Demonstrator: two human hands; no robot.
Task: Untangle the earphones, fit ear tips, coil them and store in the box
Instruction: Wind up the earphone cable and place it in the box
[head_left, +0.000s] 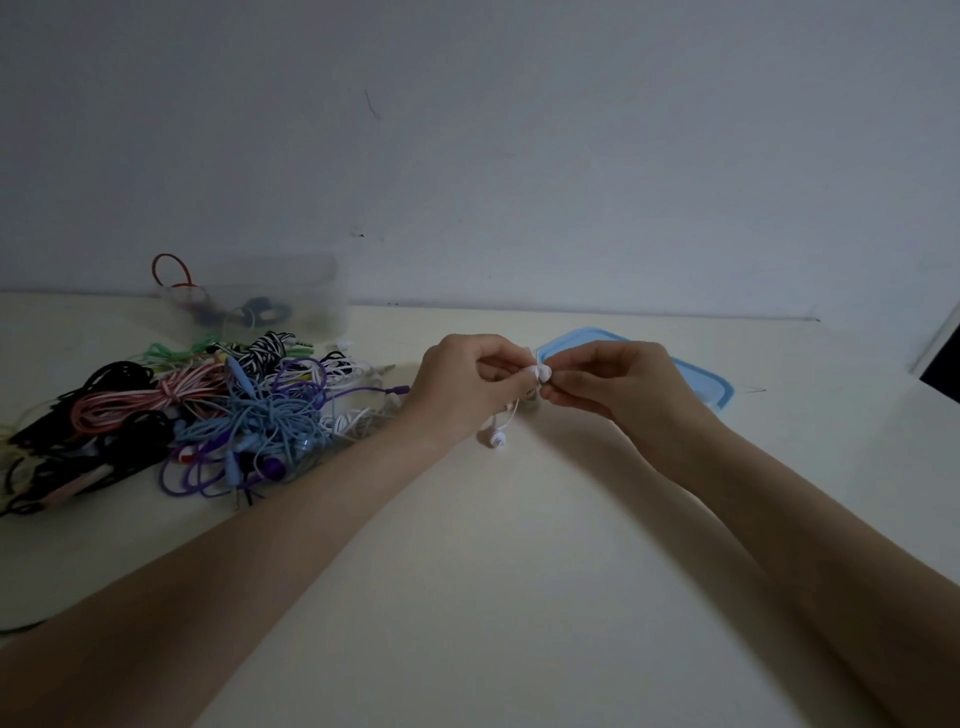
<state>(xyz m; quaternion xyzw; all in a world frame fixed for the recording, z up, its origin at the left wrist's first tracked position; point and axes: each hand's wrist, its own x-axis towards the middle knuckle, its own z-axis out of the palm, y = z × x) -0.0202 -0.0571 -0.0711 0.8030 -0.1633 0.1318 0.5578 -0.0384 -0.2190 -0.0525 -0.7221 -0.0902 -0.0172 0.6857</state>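
A white earbud (541, 372) sat pinched between the left hand (467, 387) and the right hand (618, 389), both closed on it above the table (519, 545), while its twin earbud (496, 439) dangled on the cord below. The right fingertips seemed to be pressing a tip on, though the dim view hid it; seating it well meant bracing the bud and pushing squarely. The tangled pile (208, 415) and clear box (270, 301) lay left, a blue lid (711, 384) just behind.

A cream table (519, 571) meets the wall at its far edge. A tangled pile of coloured earphones (208, 410) lies toward its left edge, a clear box (260, 306) behind it at the far edge. A blue lid (711, 379) lies flat toward the right.
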